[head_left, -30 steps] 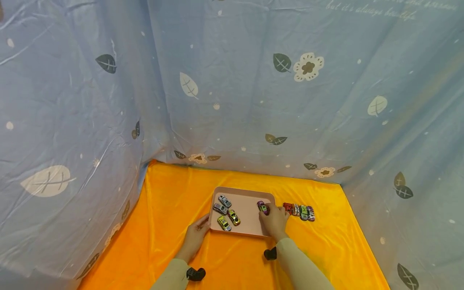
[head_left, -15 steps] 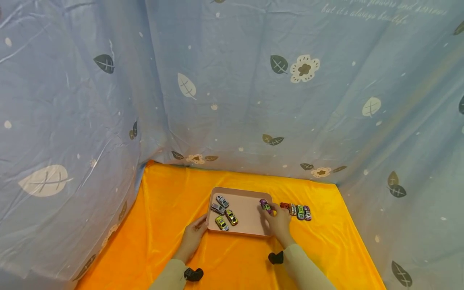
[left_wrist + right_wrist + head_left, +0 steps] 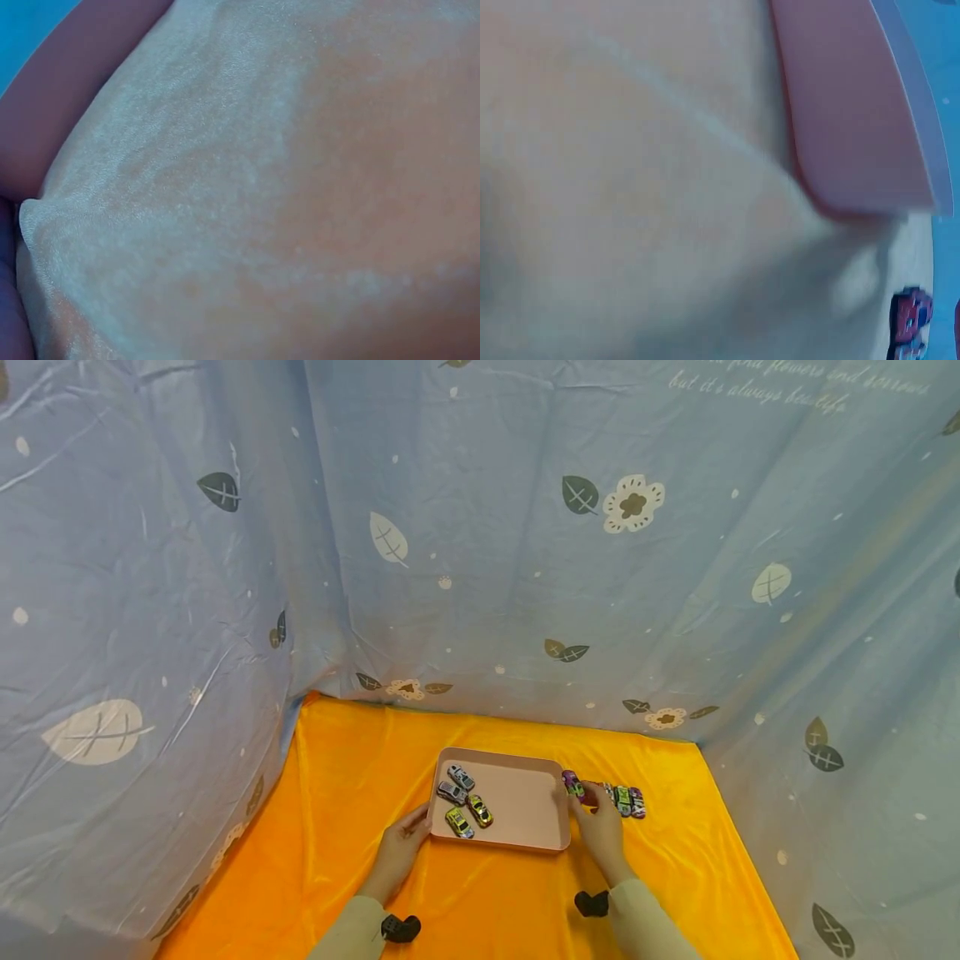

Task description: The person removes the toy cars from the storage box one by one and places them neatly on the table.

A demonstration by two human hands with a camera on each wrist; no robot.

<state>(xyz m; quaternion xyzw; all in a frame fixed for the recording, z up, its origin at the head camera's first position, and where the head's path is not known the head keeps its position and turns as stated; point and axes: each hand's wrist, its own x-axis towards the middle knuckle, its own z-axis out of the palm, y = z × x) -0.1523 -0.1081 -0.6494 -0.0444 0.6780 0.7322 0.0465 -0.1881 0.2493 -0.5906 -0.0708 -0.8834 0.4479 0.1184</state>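
Observation:
In the head view my right hand [image 3: 602,835] pinches a purple and green toy car [image 3: 573,785] just past the right rim of a shallow pink tray [image 3: 525,802]. My left hand [image 3: 396,853] holds the tray at its left front edge, its fingertips at the rim. Inside the tray, on its left side, lie two silver toy cars [image 3: 452,792] and two yellow ones [image 3: 479,811]. A row of toy cars [image 3: 623,801] stands on the cloth right of the tray, partly hidden by my right hand. The held car is out of sight in the right wrist view.
Orange-yellow cloth [image 3: 360,760] covers the surface under the tray. Pale blue curtains [image 3: 480,568] with leaf and flower prints enclose it at the back and both sides. In the right wrist view, the tray's wall [image 3: 855,105] stands near a red toy car [image 3: 911,315].
My right hand has lifted the purple and green car from the tray's right side and carried it rightward over the rim. My left hand stays at the tray's left edge.

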